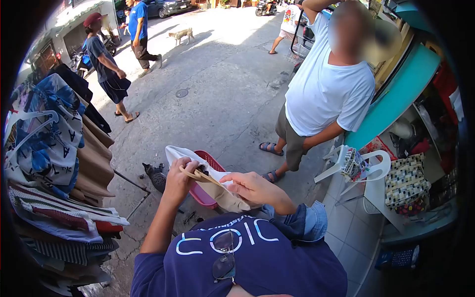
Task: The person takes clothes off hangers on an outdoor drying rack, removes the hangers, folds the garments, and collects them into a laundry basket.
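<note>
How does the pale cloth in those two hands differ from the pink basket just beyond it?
The cloth is off-white and cream, whereas the basket is pink. The cloth looks soft and creased; the basket looks stiff, with a perforated side. The left hand and right hand hold the cloth, while neither holds the basket.

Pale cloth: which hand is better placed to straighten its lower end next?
Probably the right. The right hand is at that end of the pale cloth, while the left hand grips farther up, beside the tan strip.
</note>
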Demonstrator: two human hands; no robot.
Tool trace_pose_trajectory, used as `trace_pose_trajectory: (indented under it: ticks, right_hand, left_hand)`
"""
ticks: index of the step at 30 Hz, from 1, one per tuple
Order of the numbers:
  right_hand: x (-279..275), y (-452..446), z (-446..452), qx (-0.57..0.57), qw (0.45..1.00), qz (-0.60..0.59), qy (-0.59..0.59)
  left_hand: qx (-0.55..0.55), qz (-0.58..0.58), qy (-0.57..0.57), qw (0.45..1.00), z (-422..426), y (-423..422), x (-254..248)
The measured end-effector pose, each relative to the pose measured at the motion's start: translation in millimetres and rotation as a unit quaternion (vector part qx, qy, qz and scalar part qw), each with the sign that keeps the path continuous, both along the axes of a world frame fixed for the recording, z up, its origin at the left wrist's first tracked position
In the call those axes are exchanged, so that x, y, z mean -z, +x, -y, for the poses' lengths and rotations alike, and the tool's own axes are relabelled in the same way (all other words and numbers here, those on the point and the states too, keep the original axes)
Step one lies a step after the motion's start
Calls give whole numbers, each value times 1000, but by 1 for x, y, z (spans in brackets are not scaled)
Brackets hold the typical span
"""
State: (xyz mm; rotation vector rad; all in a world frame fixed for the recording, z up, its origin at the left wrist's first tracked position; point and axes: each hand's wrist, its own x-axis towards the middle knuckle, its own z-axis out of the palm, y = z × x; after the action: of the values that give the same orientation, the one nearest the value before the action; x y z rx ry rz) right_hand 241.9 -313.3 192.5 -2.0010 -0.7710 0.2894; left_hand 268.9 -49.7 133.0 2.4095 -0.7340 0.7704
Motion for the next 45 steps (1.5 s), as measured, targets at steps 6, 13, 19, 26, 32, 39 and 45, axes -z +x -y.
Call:
trace_pose_trajectory:
  ticks: [6, 13, 19, 26, 32, 39, 45]
  right_hand:
    - [15, 9, -23, -4, 994, 109, -1]
    - [43, 12, -50, -43, 994, 96, 38]
    - [49, 6, -55, -12, 997, 71, 25]
    - [69, 5, -56, -11, 997, 69, 36]
    - [75, 4, -61, -50, 985, -153, 57]
    - [81, 3, -70, -41, 991, -125, -22]
    - [89, 4, -79, -68, 990, -99, -76]
  left_hand:
    - [-5, 12, 25, 1000, 8, -25, -15]
    - [13, -53, 14, 998, 6, -47, -13]
    - [3, -74, -17, 997, 0, -54, -3]
    - [29, -76, -24, 996, -5, -60, 0]
    - [41, -99, 22, 994, -19, -69, -5]
    - [61, -58, 16, 996, -20, -76, 2]
    - [114, -183, -69, 974, -23, -91, 0]
